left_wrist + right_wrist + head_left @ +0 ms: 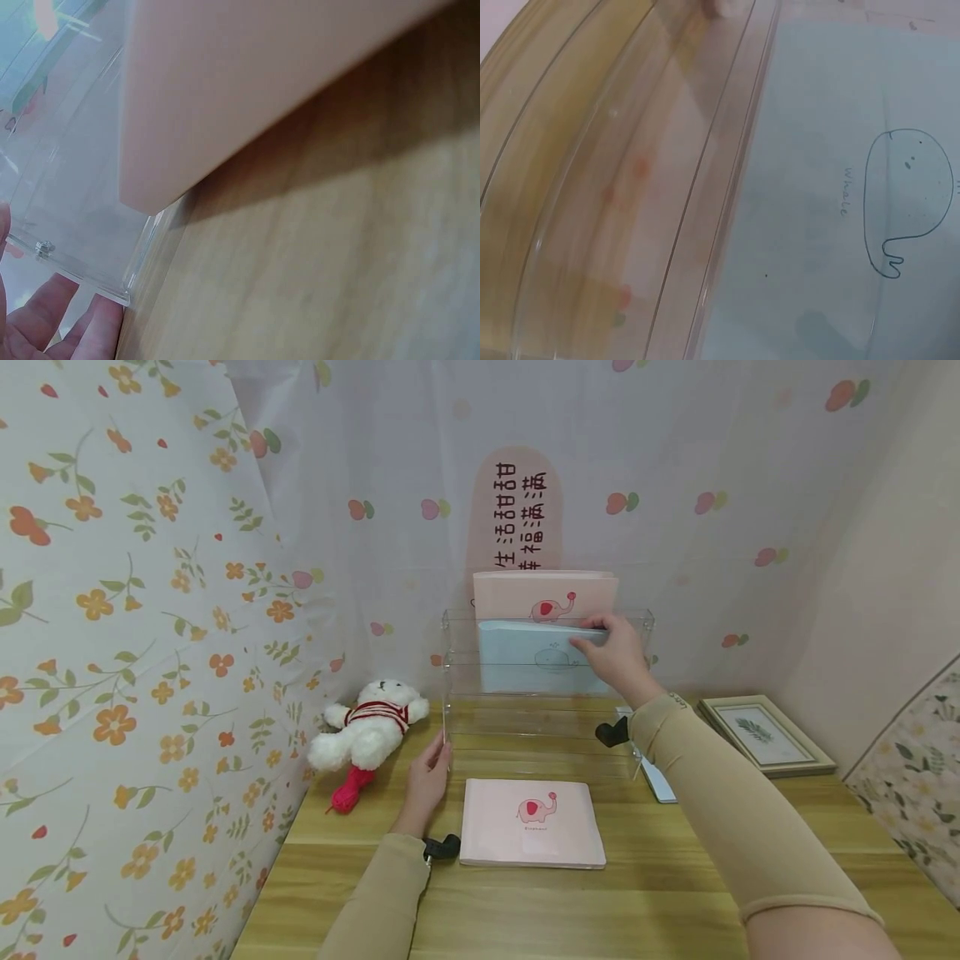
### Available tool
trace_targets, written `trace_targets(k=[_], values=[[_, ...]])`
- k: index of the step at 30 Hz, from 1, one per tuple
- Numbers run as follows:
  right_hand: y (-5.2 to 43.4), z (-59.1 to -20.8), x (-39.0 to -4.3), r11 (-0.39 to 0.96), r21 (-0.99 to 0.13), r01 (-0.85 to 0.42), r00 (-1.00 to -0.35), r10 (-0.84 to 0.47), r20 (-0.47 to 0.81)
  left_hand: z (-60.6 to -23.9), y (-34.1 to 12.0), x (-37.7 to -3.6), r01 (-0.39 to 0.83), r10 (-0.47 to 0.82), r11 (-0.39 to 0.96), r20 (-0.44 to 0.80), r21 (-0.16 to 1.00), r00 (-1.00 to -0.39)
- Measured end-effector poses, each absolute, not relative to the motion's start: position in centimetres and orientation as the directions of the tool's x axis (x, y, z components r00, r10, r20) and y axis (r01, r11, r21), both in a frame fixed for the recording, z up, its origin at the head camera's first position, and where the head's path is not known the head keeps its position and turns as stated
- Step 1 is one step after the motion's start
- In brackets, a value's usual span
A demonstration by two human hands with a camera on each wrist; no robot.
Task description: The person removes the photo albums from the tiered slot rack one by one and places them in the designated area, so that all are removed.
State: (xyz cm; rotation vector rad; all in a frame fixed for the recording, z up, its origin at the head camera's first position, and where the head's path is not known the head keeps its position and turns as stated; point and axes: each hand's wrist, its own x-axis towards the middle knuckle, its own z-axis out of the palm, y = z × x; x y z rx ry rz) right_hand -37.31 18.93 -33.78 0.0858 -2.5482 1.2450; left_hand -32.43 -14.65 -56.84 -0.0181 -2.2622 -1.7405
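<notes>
A clear tiered acrylic rack [540, 720] stands on the wooden table. My right hand [618, 656] pinches the upper right corner of a light blue booklet [517, 664], which sits in an upper tier and bears a whale drawing [911, 187]. Behind it, a pink booklet with an elephant [525, 595] stands higher in the rack. At the rack's lower left side, my left hand [423, 785] holds the side panel, its fingers [97, 330] against the outer face. Another pink elephant booklet [487, 827] lies flat on the table before the rack.
To the left lies a white plush bear [378, 714] in a striped top, with red yarn [349, 791] by it. A framed leaf picture [765, 735] lies at the right. A pale blue-edged flat item [662, 787] lies partly under my right forearm. Patterned cloth hangs behind.
</notes>
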Motion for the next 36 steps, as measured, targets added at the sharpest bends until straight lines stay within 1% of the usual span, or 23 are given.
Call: trace_targets(k=[7,14,17,21,27,36], values=[[18.4,-34.0,-37.2,0.603,-0.780,-0.168,-0.947,0.121,0.298,-57.1,-14.6,-32.5,0.196,-0.175,0.304,0.257,0.933,-0.950],[17.8,-34.2,-37.0,0.612,-0.772,-0.171,-0.928,0.163,0.335,-56.8,-14.5,-32.3,0.129,-0.177,0.265,0.179,0.956,-0.968],[17.7,-34.2,-36.9,0.610,-0.770,-0.185,-0.920,0.168,0.354,-56.7,-14.4,-32.3,0.125,-0.181,0.263,0.176,0.957,-0.968],[17.5,-33.9,-36.6,0.600,-0.765,-0.234,-0.896,0.173,0.410,-56.6,-14.5,-32.3,0.133,-0.182,0.269,0.186,0.954,-0.965],[17.1,-32.8,-35.9,0.603,-0.728,-0.326,-0.834,0.178,0.522,-56.6,-14.6,-32.4,0.124,-0.184,0.257,0.174,0.958,-0.967],[16.3,-30.7,-33.6,0.576,-0.710,-0.405,-0.779,0.189,0.597,-56.7,-14.5,-32.3,0.129,-0.171,0.241,0.173,0.962,-0.970]])
